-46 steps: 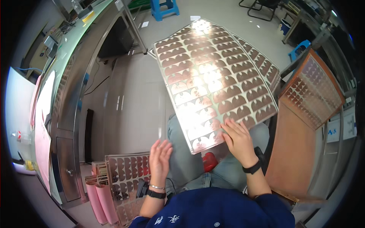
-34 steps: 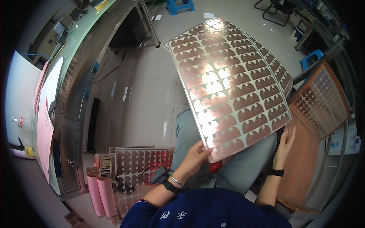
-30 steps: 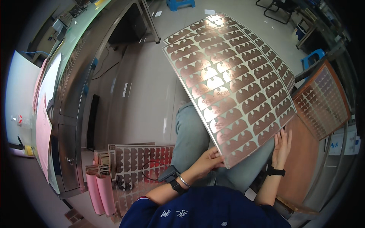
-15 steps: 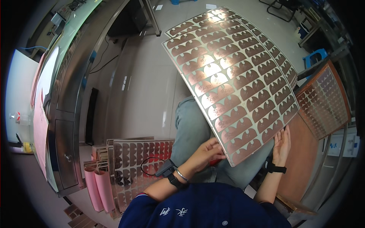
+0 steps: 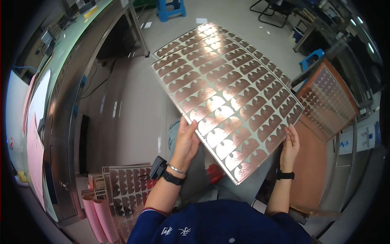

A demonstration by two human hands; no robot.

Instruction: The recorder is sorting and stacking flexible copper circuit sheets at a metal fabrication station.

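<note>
A large copper-coloured circuit board panel (image 5: 233, 105), printed with rows of rounded shapes, lies tilted in front of me. My left hand (image 5: 187, 140) is closed on its left edge, thumb on the top face and the other fingers out of sight beneath. At the near right edge, my right hand (image 5: 290, 148) grips the panel with its fingertips. A second similar panel (image 5: 280, 75) shows from under the first along its far and right edges; what bears it is hidden.
A framed panel (image 5: 331, 97) leans at the right above a brown board (image 5: 308, 175). More panels (image 5: 128, 191) and pink rolls (image 5: 101, 215) stand at the lower left. Along the left runs a metal desk (image 5: 61, 158). A blue stool (image 5: 170, 10) stands on the far floor.
My left hand has moved from the near left corner farther up the left edge. My right hand has slid a little up along the right side. The whole view has shifted.
</note>
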